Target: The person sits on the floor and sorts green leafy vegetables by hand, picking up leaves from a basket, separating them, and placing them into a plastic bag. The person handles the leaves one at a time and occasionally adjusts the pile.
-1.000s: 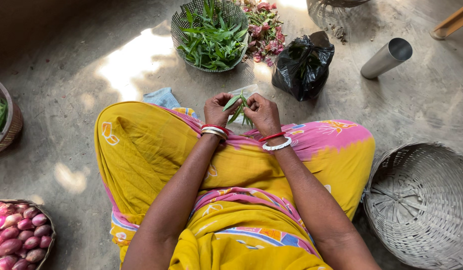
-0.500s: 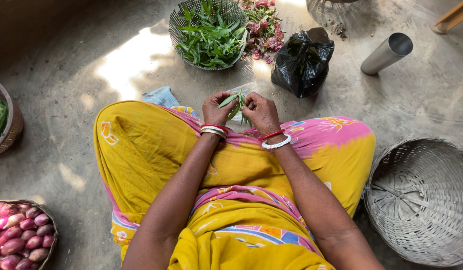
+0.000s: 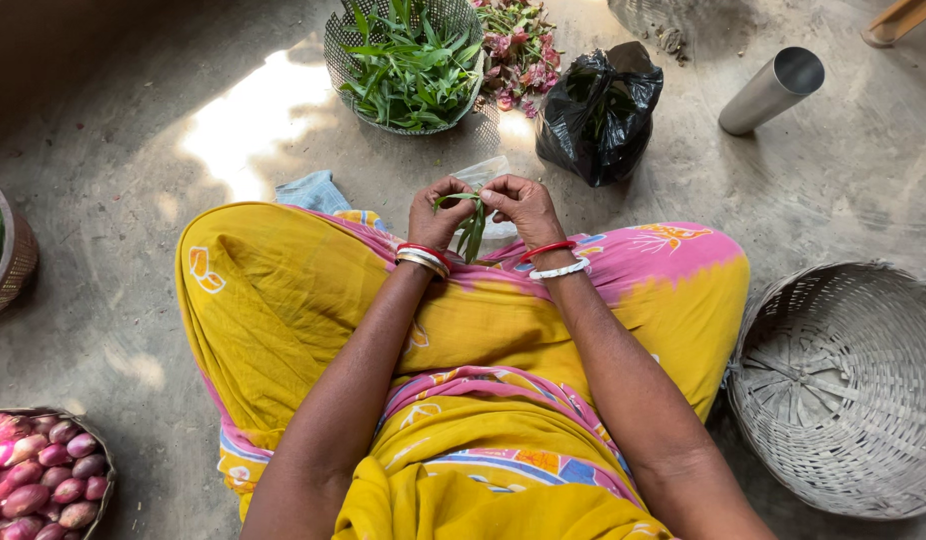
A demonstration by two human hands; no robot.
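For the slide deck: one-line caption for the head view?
Seated person's left hand and right hand hold a green leafy sprig above yellow cloth.

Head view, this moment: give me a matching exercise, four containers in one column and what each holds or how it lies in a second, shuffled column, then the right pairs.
Column one:
1. mesh basket
2. wicker basket
3. steel tumbler
4. low basket

Column two:
A. lying on its side on the floor
B. filled with reddish-purple onions
C. holding long green leaves
D. nothing inside, at the person's right

Pairs: 1-C, 2-D, 3-A, 4-B.

Between the baskets, the left hand and right hand pinch a green sprig together over the lap.
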